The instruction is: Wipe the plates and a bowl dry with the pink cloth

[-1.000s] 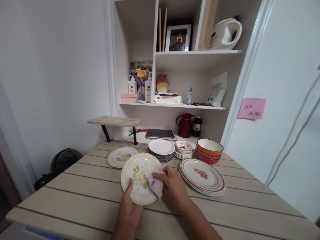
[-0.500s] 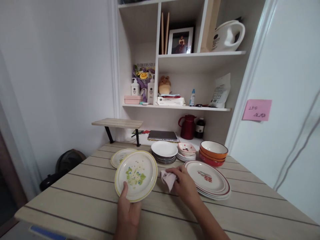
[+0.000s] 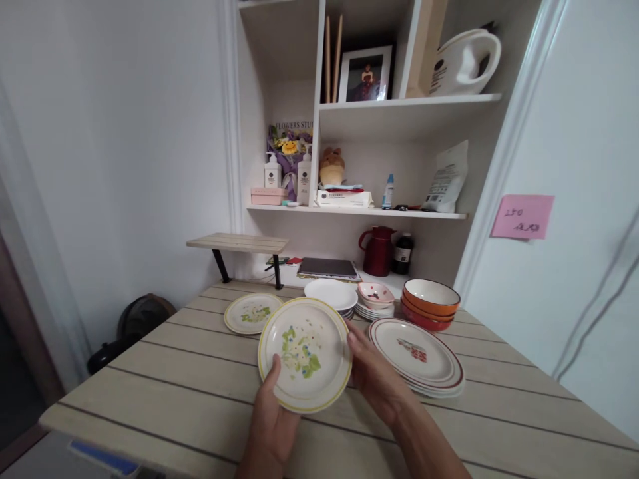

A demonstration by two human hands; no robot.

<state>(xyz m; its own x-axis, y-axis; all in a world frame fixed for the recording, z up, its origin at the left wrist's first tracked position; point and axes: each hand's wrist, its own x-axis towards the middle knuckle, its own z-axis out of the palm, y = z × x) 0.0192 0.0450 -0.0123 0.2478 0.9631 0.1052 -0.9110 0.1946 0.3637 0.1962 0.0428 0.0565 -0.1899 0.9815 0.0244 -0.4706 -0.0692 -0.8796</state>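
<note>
My left hand (image 3: 273,419) grips a cream plate (image 3: 319,362) with a yellow rim and green flower print, thumb on its face and fingers underneath. The plate is held tilted above the table. At its right edge is my right hand (image 3: 374,376), its fingers reaching behind the rim. The pale pink cloth seen in that hand a moment earlier is hidden behind the plate now. A matching flowered plate (image 3: 253,313) lies flat behind, to the left. Right of my right hand is a stack of red-rimmed plates (image 3: 434,356).
Farther back on the slatted table (image 3: 174,372) are stacked white plates (image 3: 330,294), a small pink bowl (image 3: 375,295) on saucers, and stacked orange and red bowls (image 3: 430,303). A small raised shelf (image 3: 237,243) stands at the back left. Behind are a red jug (image 3: 378,251) and dark bottle (image 3: 403,254).
The held plate has moved right, toward my right hand. My right hand, beside the plate with the pink cloth before, now has its fingers behind the plate's right rim. The view has shifted slightly.
</note>
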